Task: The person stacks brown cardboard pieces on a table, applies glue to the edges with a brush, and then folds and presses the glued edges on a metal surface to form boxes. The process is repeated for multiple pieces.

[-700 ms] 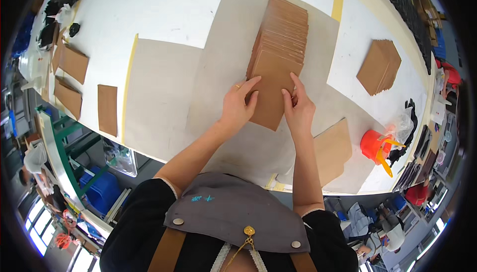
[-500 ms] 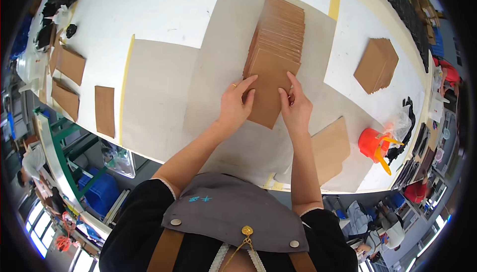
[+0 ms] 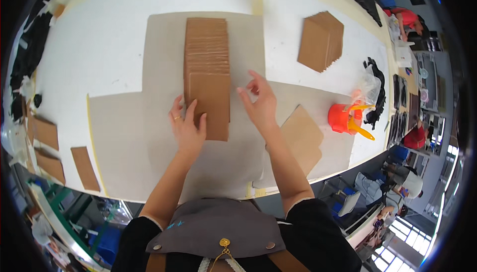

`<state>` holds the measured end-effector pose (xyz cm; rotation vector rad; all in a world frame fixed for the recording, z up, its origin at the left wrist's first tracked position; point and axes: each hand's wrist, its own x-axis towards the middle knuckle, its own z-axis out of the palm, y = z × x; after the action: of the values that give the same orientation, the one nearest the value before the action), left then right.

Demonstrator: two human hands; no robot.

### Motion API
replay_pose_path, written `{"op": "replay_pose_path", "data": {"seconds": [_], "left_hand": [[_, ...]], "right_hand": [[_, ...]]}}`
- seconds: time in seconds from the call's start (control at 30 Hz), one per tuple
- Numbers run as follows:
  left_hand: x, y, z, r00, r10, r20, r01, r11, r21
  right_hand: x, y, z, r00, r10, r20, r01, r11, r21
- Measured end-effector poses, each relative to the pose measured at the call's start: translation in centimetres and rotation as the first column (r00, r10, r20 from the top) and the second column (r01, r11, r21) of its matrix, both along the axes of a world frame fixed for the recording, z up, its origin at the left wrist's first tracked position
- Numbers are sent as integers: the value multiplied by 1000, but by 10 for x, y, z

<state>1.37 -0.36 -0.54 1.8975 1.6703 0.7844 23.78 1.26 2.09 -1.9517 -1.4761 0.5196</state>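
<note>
Workshop, busy along the edges; from where I stand, one white desk (image 3: pixel 99 48) partly covered with grey sheets (image 3: pixel 129 143). On it:

One stack of brown pieces (image 3: pixel 208 93), upper end fanned in narrow steps, lying on the grey near the middle, in front of a person in a grey apron (image 3: pixel 213 227).

Two hands, bare. Left hand (image 3: pixel 189 130): spread, ring on one finger, fingertips laid on the stack's left side — resting there, not clenched. Right hand (image 3: pixel 261 104): released, just right of the stack and apart from it, thumb and bent fingers parted.

One second brown stack (image 3: pixel 321 42), stepped edges, upper right, on white.

One tan sheet (image 3: pixel 300 138), partly behind the right forearm.

One orange-red pot (image 3: pixel 339 118) with yellow handles (image 3: pixel 362 131) — a clear plastic bag (image 3: pixel 368 90) just beyond.

One brown strip (image 3: pixel 85 168), left, beside yellow tape (image 3: pixel 96 148).
</note>
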Motion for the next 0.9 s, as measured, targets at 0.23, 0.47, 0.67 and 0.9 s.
{"op": "replay_pose_path", "data": {"seconds": [0.23, 0.47, 0.67, 0.9], "left_hand": [[5, -3, -4, 999, 4, 37, -6, 999, 49], [5, -2, -15, 1000, 29, -8, -28, 990, 138], [-4, -7, -23, 999, 13, -39, -9, 995, 101], [-4, -7, -24, 998, 22, -55, -15, 993, 116]], "right_hand": [[242, 83, -22, 832, -537, 139, 517, 842, 152], [387, 127, -46, 716, -637, 286, 696, 683, -221], [409, 150, -73, 665, -633, 397, 730, 663, -166], [416, 158, -77, 714, -671, 202, 700, 695, -163]]}}
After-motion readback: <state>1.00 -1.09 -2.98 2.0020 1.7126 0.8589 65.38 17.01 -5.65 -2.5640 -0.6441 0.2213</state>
